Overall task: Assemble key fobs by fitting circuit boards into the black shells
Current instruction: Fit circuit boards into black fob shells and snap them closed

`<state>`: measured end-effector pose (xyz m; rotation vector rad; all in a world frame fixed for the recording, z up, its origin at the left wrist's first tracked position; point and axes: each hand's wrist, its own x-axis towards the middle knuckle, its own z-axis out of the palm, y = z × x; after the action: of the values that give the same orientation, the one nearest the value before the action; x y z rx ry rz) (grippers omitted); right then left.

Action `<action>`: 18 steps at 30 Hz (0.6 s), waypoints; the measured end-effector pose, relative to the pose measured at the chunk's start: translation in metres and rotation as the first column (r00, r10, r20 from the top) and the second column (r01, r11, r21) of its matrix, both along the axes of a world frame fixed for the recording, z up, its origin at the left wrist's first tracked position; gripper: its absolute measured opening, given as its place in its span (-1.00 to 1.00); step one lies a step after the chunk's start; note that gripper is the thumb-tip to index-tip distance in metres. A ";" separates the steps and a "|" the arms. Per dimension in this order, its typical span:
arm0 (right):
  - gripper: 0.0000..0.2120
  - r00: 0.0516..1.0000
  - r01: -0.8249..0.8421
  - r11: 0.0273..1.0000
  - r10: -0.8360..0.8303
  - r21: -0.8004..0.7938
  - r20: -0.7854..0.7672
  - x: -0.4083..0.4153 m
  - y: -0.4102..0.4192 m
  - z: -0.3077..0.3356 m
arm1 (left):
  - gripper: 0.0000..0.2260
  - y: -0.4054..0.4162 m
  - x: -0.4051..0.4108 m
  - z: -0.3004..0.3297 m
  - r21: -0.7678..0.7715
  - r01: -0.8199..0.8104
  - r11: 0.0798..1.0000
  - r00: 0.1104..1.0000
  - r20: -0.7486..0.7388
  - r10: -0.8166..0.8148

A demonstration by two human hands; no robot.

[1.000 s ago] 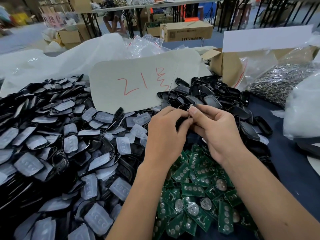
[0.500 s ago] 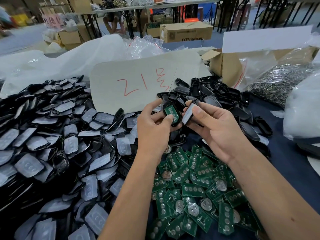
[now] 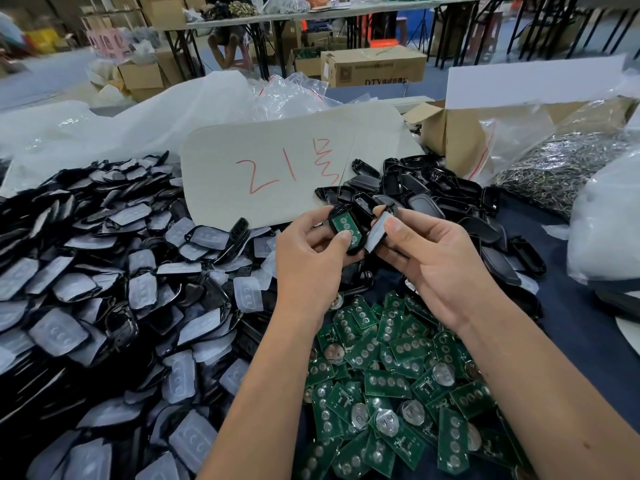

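My left hand [image 3: 308, 261] grips a black shell half [image 3: 346, 228] with a green circuit board seated inside it, face toward me. Right beside it, my right hand [image 3: 429, 265] pinches a second shell half [image 3: 377, 230] with a translucent button pad, tilted on edge. The two halves are close together but apart. Below my hands lies a heap of loose green circuit boards [image 3: 398, 386]. A pile of empty black shells [image 3: 433, 192] lies behind my hands.
A big pile of black shells with translucent pads [image 3: 104, 306] fills the left. A white card with red writing [image 3: 277, 168] leans behind. At the right are a cardboard box [image 3: 450, 140], a bag of metal rings [image 3: 561, 168] and a white bag [image 3: 609, 223].
A second ago both hands were pressed together over the shell. They have since parted and lifted, showing the board seated in the left half and the padded half in my right hand.
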<state>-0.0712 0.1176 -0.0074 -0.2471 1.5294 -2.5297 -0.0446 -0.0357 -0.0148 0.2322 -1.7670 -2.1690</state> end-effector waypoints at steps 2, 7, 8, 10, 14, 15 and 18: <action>-0.69 1.000 0.009 1.000 -0.009 0.009 0.002 0.000 0.000 -0.001 | -0.69 0.001 0.000 -0.001 0.003 -0.005 1.000 1.000 0.000 0.005; -0.70 1.000 -0.004 1.000 0.004 0.009 -0.008 -0.001 0.001 -0.001 | -0.67 -0.002 -0.001 -0.004 -0.014 -0.032 0.999 0.999 0.013 0.033; -0.71 1.000 0.002 1.000 -0.002 0.021 -0.006 -0.001 0.001 -0.002 | -0.66 -0.002 -0.001 -0.004 -0.027 -0.032 0.999 0.999 0.023 0.033; -0.72 1.000 0.013 0.999 -0.013 0.049 -0.002 -0.002 0.001 -0.003 | -0.64 -0.001 -0.001 -0.004 -0.057 -0.029 0.998 0.999 0.044 0.032; -0.76 1.000 0.016 0.998 -0.015 0.067 -0.018 -0.002 0.001 -0.004 | -0.61 -0.001 0.001 -0.002 -0.081 -0.020 0.997 0.999 0.038 0.023; -0.77 1.000 0.020 0.997 -0.018 0.071 -0.023 -0.001 0.000 -0.004 | -0.61 -0.001 0.002 -0.002 -0.090 -0.020 0.996 0.999 0.031 0.023; -0.77 0.998 0.059 0.993 -0.056 0.106 -0.032 0.000 -0.002 -0.004 | -0.59 0.000 0.004 0.001 -0.150 -0.018 0.989 1.000 -0.001 0.018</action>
<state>-0.0707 0.1153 -0.0115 -0.2293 1.6996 -2.4876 -0.0403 -0.0356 -0.0142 0.2109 -1.9100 -2.0121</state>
